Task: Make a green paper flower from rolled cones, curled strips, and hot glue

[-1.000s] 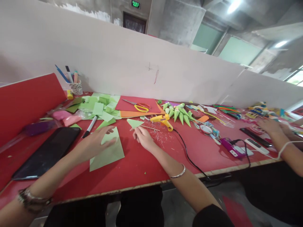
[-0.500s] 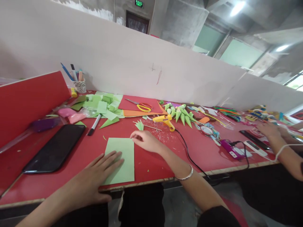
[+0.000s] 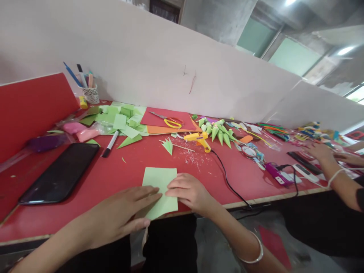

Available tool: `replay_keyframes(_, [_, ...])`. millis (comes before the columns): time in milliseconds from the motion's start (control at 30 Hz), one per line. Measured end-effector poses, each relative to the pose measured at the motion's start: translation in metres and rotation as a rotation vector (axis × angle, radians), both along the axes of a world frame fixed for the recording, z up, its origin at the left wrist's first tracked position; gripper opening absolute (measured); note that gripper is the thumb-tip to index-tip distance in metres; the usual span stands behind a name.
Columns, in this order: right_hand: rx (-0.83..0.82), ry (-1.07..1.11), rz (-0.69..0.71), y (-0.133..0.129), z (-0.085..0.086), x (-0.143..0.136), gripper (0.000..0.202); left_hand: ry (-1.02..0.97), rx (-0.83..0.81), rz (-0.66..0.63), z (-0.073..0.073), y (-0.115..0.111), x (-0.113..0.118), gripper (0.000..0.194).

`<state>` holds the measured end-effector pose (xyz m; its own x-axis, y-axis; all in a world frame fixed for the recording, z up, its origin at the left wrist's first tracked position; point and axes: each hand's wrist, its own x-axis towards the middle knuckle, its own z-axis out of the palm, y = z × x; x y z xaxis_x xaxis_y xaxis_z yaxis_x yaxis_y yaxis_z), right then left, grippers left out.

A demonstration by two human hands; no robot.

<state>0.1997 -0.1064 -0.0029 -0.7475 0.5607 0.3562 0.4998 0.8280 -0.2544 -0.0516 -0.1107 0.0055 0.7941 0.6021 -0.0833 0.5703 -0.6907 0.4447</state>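
Note:
A light green sheet of paper point(image 3: 161, 178) lies at the front edge of the red table. My left hand point(image 3: 122, 208) rests on its left part, fingers stretched out, thumb at the lower left edge. From the right, my right hand point(image 3: 190, 191) lies over the paper's right edge, its fingers extended and close together. Beyond the paper are a small folded green piece point(image 3: 168, 146) beside a thin stick point(image 3: 183, 148) and a yellow glue gun point(image 3: 199, 140). Part of the sheet is hidden under my fingers.
A black phone point(image 3: 59, 172), a marker point(image 3: 110, 144) and green paper pieces point(image 3: 119, 122) lie left. Scissors point(image 3: 172, 122) rest behind. A purple power socket point(image 3: 277, 175) stands right, near another person's hands point(image 3: 322, 153). The glue gun's black cord crosses the table's front edge.
The green sheet has shifted right and looks smaller. My left hand has moved right with it. My right hand has come down from the upper corner onto the sheet's right edge.

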Motion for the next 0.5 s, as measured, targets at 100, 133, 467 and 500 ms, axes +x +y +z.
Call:
replay_keyframes(100, [0.055, -0.019, -0.056, 0.0, -0.005, 0.014, 0.025, 0.077, 0.077, 0.054, -0.004, 0.011, 0.006, 0.056])
replay_keyframes(133, [0.057, -0.036, -0.075, 0.001, -0.006, 0.02, 0.024, 0.101, 0.115, 0.086, -0.006, 0.016, 0.009, 0.056])
replay_keyframes(467, [-0.29, -0.037, 0.029, 0.014, -0.014, 0.049, 0.025, 0.163, 0.091, -0.02, -0.014, 0.053, 0.038, 0.071])
replay_keyframes(500, [-0.296, -0.015, 0.027, 0.014, -0.014, 0.048, 0.024, 0.149, 0.083, -0.021, -0.015, 0.054, 0.038, 0.07])
